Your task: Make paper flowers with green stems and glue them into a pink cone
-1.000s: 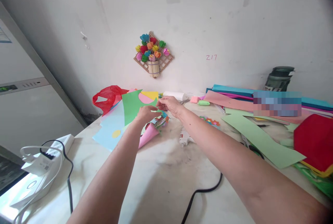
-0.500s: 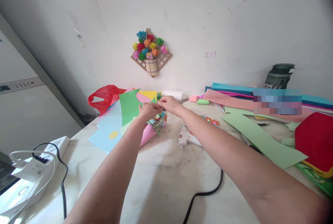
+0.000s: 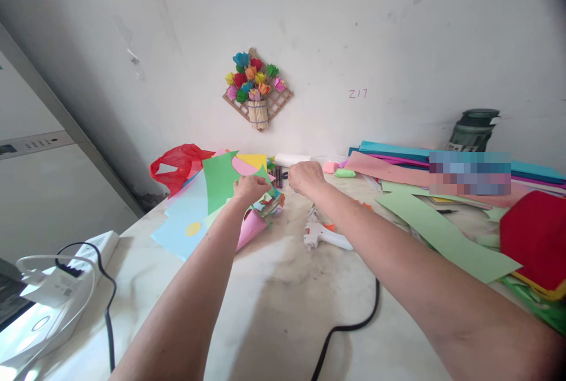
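Left hand (image 3: 250, 187) fingers pinch green scrap (image 3: 264, 173); right hand (image 3: 306, 177), fingers curled, hovers just right of it, beside crayons (image 3: 277, 176).

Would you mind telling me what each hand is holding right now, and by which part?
The left hand pinches a green paper piece by its lower edge. Whether the right hand holds anything cannot be told.

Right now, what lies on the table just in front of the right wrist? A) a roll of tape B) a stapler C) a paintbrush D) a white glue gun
D: a white glue gun lies on the marble table below the right hand, with a black cord running from it toward the camera.
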`<state>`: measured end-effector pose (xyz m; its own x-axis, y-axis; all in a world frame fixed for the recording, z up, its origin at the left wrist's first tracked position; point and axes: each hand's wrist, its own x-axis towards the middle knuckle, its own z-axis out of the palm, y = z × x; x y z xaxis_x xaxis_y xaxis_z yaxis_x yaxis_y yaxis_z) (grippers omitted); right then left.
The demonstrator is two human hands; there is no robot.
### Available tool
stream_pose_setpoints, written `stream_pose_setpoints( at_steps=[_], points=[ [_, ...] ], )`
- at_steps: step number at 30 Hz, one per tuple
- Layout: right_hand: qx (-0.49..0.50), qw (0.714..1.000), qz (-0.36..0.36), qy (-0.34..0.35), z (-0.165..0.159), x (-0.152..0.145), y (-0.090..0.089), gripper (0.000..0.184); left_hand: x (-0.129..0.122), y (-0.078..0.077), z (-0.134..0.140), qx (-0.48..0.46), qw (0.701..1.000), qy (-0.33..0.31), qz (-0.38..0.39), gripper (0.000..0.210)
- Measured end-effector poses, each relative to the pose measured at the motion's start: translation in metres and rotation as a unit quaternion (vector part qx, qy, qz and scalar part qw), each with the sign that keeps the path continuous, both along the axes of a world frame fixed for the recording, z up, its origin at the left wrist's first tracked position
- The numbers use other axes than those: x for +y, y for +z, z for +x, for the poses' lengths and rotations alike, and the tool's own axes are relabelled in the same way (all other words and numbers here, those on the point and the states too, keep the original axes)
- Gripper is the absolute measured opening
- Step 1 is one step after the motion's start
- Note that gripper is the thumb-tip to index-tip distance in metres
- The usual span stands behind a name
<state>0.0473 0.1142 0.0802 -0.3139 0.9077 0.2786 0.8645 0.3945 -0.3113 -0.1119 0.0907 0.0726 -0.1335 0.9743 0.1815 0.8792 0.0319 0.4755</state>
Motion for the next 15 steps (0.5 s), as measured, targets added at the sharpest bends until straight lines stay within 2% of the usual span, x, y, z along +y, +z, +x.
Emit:
stream_pose_setpoints(
  at_steps=[2, 6, 8, 11, 15],
  points=[
    [-0.034, 0.998, 0.031, -0.035, 0.003, 0.000, 0.001, 0.019, -0.005, 0.002, -0.004, -0.070, 0.997, 0.001, 0.020, 0.032],
    [-0.065, 0.997, 0.007, -0.046, 0.007, 0.001, -0.001, 0.017, -0.024, 0.011, -0.020, -0.187, 0.981, -0.006, 0.053, 0.048],
    [-0.058, 0.997, -0.006, -0.048, 0.009, 0.001, -0.003, 0.015, -0.037, 0.015, -0.033, -0.178, 0.984, -0.008, 0.022, 0.048],
    [-0.034, 0.998, -0.037, -0.048, 0.013, -0.001, -0.006, 0.014, -0.058, 0.019, -0.052, -0.138, 0.985, -0.057, -0.088, 0.049],
    [0.002, 0.995, -0.087, -0.048, 0.017, -0.007, -0.006, 0.010, -0.072, 0.011, -0.066, -0.066, 0.982, -0.058, -0.167, 0.054]
  ],
)
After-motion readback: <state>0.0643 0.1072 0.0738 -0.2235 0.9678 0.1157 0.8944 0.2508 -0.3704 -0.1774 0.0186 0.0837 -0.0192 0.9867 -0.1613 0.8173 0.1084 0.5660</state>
